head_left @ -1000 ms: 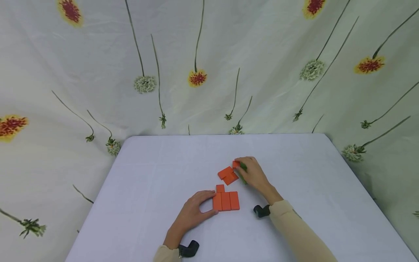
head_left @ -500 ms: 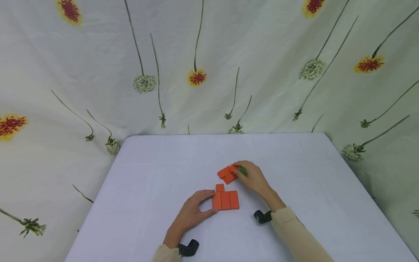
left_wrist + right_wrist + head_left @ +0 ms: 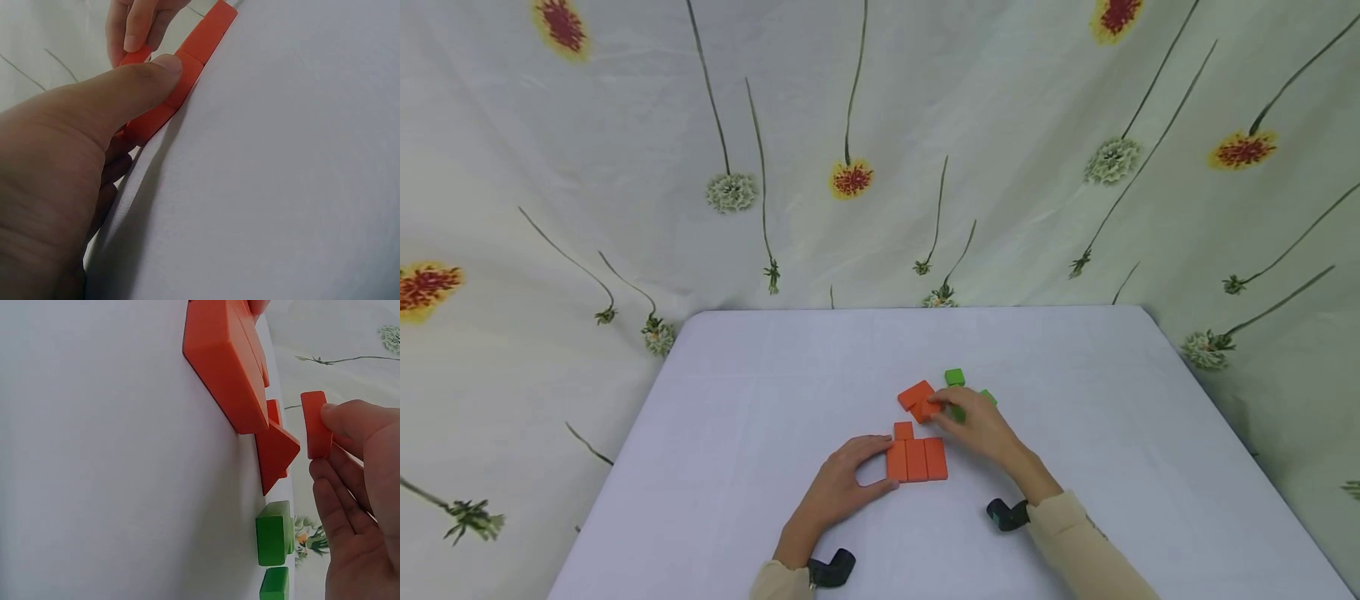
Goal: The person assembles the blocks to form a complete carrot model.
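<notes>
Three upright-lying orange blocks (image 3: 916, 461) stand side by side, with a small orange block (image 3: 903, 431) touching their far side. My left hand (image 3: 844, 483) grips the leftmost block between thumb and fingers; in the left wrist view the thumb presses the row's edge (image 3: 148, 123). My right hand (image 3: 987, 427) pinches an orange block (image 3: 317, 424) between thumb and fingertips, held above the table. Under and left of it lie loose orange blocks (image 3: 916, 394), partly overlapped by the held one in the head view.
Green blocks (image 3: 954, 377) lie beyond and beside my right hand, partly hidden by it; two show in the right wrist view, one green block (image 3: 271, 540) nearer the orange ones. The white table (image 3: 760, 375) ends at a flowered cloth (image 3: 805, 100).
My right hand has moved toward me and slightly left, carrying the orange block from the green blocks to the loose orange ones. More green blocks show now. The left hand stays put.
</notes>
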Demonstrator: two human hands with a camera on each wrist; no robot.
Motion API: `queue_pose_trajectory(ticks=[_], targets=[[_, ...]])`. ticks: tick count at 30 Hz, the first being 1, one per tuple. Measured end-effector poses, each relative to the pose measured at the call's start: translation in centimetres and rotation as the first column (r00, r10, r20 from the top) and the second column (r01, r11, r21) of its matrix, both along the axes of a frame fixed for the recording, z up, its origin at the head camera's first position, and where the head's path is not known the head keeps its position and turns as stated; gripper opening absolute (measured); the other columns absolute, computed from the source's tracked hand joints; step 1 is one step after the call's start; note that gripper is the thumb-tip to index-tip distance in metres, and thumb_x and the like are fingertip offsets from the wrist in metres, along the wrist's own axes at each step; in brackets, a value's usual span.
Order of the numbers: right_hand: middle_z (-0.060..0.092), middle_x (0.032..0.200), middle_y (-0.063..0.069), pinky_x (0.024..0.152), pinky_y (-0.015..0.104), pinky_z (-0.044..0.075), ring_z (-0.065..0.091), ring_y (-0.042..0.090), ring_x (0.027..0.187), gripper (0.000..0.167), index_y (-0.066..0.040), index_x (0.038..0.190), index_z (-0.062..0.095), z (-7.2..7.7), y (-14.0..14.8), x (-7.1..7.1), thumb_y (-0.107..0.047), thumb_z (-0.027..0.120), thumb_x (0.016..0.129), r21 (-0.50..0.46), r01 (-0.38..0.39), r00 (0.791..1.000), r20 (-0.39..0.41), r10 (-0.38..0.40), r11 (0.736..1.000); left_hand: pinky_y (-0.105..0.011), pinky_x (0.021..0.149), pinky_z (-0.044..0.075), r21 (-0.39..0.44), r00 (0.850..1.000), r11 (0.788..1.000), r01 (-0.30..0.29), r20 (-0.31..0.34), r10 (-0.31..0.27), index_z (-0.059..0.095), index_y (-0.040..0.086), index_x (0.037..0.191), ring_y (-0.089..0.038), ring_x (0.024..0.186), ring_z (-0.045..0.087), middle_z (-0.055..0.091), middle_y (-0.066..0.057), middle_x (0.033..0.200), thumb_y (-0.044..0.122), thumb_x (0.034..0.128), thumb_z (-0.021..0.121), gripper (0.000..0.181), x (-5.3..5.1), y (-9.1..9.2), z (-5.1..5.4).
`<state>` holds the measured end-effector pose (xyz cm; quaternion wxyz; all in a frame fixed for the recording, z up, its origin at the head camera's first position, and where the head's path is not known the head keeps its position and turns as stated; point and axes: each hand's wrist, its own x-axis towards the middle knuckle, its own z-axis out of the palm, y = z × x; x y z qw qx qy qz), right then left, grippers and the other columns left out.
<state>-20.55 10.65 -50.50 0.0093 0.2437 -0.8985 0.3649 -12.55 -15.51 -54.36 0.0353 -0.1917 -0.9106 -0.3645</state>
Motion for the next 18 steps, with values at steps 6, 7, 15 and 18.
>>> queue_pose_trajectory(ticks=[6,7,15,18], targets=[[0.072,0.119,-0.001,0.100,0.041,0.059,0.066,0.021,0.115,0.033,-0.014,0.125,0.072,-0.3,0.0,0.5,-0.015,0.078,0.093,-0.025,-0.047,0.999,-0.025,0.046,0.999,-0.045,0.111,0.051,-0.008,1.000,1.000,-0.001,0.002,0.001,0.066,0.018,0.138,-0.020,0.134,0.058,0.066,0.003,0.139,0.035,0.0854,0.086,0.059,0.0,0.0,0.1],[0.072,0.119,-0.001,0.099,0.040,0.059,0.067,0.021,0.114,0.032,-0.014,0.125,0.072,-0.3,0.0,0.6,-0.014,0.078,0.093,-0.027,-0.054,0.998,-0.028,0.053,0.998,-0.045,0.111,0.051,-0.011,1.000,1.000,-0.002,0.003,0.002,0.066,0.018,0.138,-0.020,0.134,0.058,0.066,0.003,0.139,0.035,0.0855,0.086,0.059,0.0,0.0,0.0],[0.074,0.119,0.000,0.099,0.040,0.059,0.068,0.021,0.113,0.029,-0.012,0.123,0.073,-0.7,-0.2,1.2,-0.012,0.075,0.094,-0.017,-0.082,0.996,-0.043,0.081,0.997,-0.045,0.111,0.051,-0.017,1.000,1.000,-0.004,0.013,0.004,0.066,0.019,0.138,-0.019,0.134,0.058,0.066,0.003,0.139,0.036,0.0858,0.085,0.058,0.0,0.0,0.0],[0.074,0.118,0.000,0.098,0.040,0.059,0.068,0.021,0.112,0.028,-0.011,0.122,0.073,-0.7,-0.4,1.3,-0.011,0.076,0.094,-0.020,-0.084,0.996,-0.039,0.083,0.996,-0.044,0.111,0.051,-0.012,1.000,1.000,0.000,0.008,0.000,0.066,0.018,0.138,-0.019,0.134,0.058,0.066,0.003,0.139,0.036,0.0856,0.085,0.058,0.0,0.0,0.0]])
